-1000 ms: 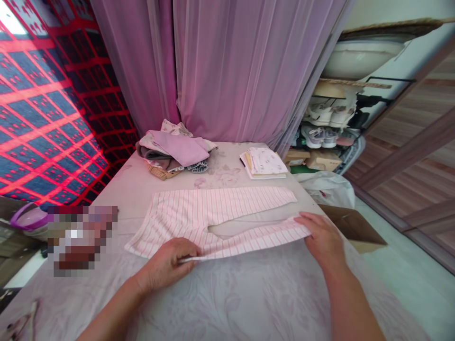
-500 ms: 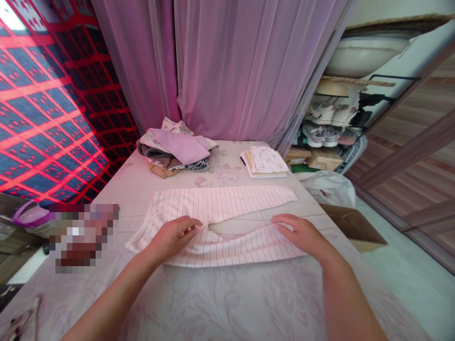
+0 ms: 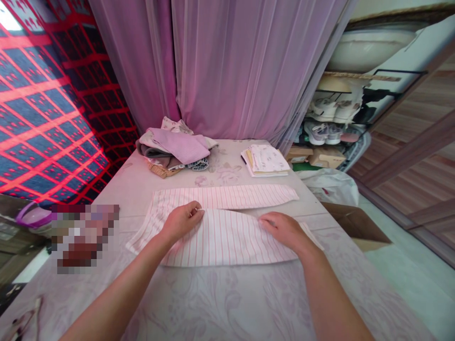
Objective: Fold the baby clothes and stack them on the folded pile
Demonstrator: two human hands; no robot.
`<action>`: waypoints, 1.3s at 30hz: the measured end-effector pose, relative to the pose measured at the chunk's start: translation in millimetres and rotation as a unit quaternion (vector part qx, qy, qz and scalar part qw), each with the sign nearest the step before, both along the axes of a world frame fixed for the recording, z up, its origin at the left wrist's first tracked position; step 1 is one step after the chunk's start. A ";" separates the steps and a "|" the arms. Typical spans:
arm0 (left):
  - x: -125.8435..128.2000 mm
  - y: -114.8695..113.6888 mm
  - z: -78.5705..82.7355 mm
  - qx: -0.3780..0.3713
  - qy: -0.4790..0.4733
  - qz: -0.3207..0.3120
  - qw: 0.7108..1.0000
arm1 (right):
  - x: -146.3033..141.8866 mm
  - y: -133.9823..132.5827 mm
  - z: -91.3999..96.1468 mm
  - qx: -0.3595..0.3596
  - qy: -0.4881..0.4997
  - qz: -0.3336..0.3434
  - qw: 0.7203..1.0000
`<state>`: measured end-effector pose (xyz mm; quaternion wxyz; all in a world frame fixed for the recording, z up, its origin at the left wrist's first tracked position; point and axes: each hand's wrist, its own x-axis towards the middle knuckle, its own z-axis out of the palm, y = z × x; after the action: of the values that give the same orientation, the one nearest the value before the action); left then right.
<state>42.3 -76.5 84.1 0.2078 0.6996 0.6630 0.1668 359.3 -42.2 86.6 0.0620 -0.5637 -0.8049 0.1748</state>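
Note:
A pair of white trousers with pink stripes (image 3: 220, 237) lies flat across the middle of the flowered table cover (image 3: 227, 303). My left hand (image 3: 183, 220) pinches the inner edge of the near leg close to the crotch. My right hand (image 3: 282, 229) holds the same leg's edge farther along, fingers curled on the cloth. The near leg lies spread wide and its edge almost meets the far leg (image 3: 249, 195), which stretches to the right.
A loose pile of clothes (image 3: 174, 149) sits at the back left, a small folded stack (image 3: 265, 161) at the back right. A pink curtain (image 3: 231, 71) hangs behind. To the right of the table are a white bag (image 3: 330, 184), a cardboard box (image 3: 355, 227) and shoe shelves (image 3: 330, 118).
Both hands moved away from me, carrying the near trouser leg up toward the far leg. The gap between the legs has closed.

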 end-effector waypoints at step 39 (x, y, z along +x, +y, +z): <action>31.1 -29.2 -50.0 0.231 0.175 -0.148 0.946 | 95.7 -5.7 -49.0 0.153 -0.145 -0.361 0.908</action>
<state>73.4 -105.7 34.1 -0.0559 0.8369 0.5211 0.1578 455.0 -47.9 37.6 0.0889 -0.8186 -0.5633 -0.0686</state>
